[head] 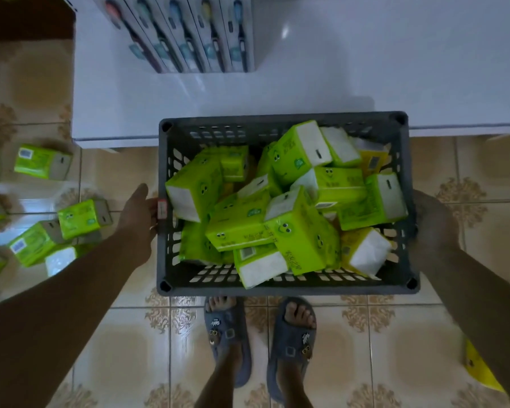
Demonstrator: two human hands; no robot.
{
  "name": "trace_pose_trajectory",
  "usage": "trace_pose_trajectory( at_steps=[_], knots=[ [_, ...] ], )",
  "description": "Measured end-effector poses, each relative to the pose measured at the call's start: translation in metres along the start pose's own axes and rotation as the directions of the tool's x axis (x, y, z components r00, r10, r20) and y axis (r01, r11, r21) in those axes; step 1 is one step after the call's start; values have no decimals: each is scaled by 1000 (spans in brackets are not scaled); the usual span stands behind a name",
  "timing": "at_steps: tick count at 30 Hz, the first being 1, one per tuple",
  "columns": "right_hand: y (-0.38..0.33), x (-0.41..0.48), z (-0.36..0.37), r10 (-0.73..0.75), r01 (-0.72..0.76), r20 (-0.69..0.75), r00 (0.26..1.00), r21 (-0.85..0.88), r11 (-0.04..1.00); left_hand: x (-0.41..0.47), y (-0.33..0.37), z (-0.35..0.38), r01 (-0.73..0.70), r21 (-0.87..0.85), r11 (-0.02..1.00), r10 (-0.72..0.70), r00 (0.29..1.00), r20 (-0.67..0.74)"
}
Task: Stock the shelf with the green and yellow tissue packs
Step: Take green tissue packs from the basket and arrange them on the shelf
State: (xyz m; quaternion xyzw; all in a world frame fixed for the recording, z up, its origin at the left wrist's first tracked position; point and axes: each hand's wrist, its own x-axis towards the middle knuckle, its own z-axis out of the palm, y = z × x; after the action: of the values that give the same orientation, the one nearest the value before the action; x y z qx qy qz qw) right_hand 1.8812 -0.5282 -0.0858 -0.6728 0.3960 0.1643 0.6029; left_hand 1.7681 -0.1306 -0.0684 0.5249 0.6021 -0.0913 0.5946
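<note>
A dark grey slotted crate (286, 287) hangs in front of me, above the tiled floor and against the front edge of a white shelf (365, 83). It is full of green tissue packs (242, 228), with a yellow pack (362, 251) at its right side and another yellow pack (371, 161) near the back. My left hand (137, 219) grips the crate's left rim. My right hand (433, 222) holds the right rim, its fingers hidden behind the crate wall.
Boxed toothbrushes (189, 33) stand at the back left of the shelf. Several loose green packs (83, 217) lie on the floor to the left. A yellow pack (477, 369) lies on the floor by my right forearm. My feet in blue slippers (227, 340) stand below the crate.
</note>
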Motion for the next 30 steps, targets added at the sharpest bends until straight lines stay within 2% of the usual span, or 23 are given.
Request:
trace_pose_trajectory(
  at_steps=[2, 4, 5, 6, 8, 11, 13, 14, 16, 20, 22, 25, 30],
  knots=[
    [0, 0, -2, -133, 118, -29, 991, -306, 945, -2, 1, 4, -63, 87, 994, 70, 994, -82],
    [-3, -17, 2, -371, 310, 26, 928, -606, 733, -11, 3, 12, -245, 246, 938, 290, 942, -170],
    [-3, -27, 7, -456, 412, 109, 883, -645, 644, -19, 2, 16, -340, 324, 883, 406, 899, -165],
    [-4, -40, 13, -490, 482, 176, 854, -622, 617, -30, 0, 20, -421, 391, 818, 499, 858, -120],
    [-2, -68, 28, -480, 538, 258, 838, -532, 654, -50, -6, 29, -557, 457, 693, 602, 796, 56],
    [11, -110, 46, -463, 581, 352, 814, -473, 662, -79, -16, 45, -731, 483, 482, 641, 670, 374],
    [22, -132, 57, -389, 600, 463, 796, -523, 605, -90, -21, 59, -783, 479, 397, 619, 614, 490],
    [28, -138, 62, -345, 613, 514, 786, -572, 544, -95, -21, 65, -781, 491, 387, 604, 617, 505],
    [41, -142, 73, -304, 632, 555, 774, -651, 420, -99, -23, 74, -751, 522, 405, 572, 653, 496],
    [51, -138, 83, -309, 638, 560, 769, -706, 307, -103, -25, 71, -627, 549, 553, 491, 778, 393],
    [44, -139, 78, -321, 624, 537, 780, -710, 326, -109, -25, 61, -570, 552, 609, 448, 821, 353],
    [16, -157, 61, -291, 596, 521, 803, -689, 412, -129, -10, 43, -515, 528, 675, 411, 857, 311],
    [-71, -219, 24, -320, 631, 545, 775, -641, 437, -208, 51, 25, -529, 432, 730, 469, 848, 247]
  ],
)
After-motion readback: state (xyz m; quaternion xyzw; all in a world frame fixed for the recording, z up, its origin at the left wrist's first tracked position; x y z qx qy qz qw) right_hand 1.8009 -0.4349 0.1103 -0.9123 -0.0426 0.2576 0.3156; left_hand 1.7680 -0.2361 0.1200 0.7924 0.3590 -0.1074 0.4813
